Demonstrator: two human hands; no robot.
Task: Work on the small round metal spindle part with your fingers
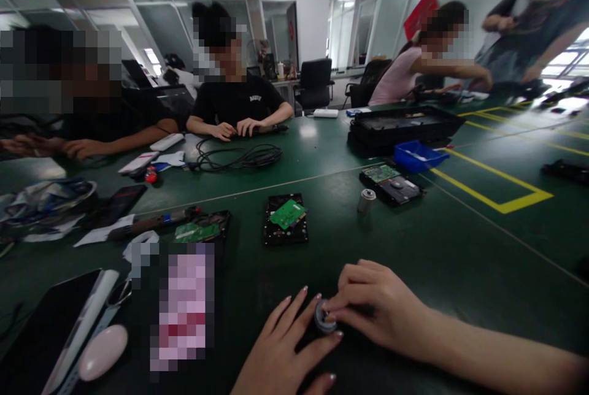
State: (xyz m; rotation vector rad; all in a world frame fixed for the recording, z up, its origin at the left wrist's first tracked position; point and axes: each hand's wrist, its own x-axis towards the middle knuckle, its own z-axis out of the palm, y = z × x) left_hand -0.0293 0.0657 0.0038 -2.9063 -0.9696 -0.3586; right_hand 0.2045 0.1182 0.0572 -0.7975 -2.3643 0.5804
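Observation:
A small round grey part [321, 316] rests on the green table in front of me. My left hand [288, 343] lies low on the table, holding this part between the index finger and thumb while the other fingers are stretched out. From the right, my right hand [375, 303] reaches over with fingertips pinched at the part's middle; whatever they grip is too small to make out. Beyond my hands is a black hard drive [271, 235] with a green circuit board [289, 213] on top. A silver metal cylinder [367, 200] stands to its right.
Another hard drive [400, 189] lies near a blue bin [418, 159] and black trays [405, 122]. At left are an electric screwdriver [151, 225], a pink oval object [102, 352] and a dark flat device [55, 315]. Across the table, a person [239, 100] handles a cable [239, 156].

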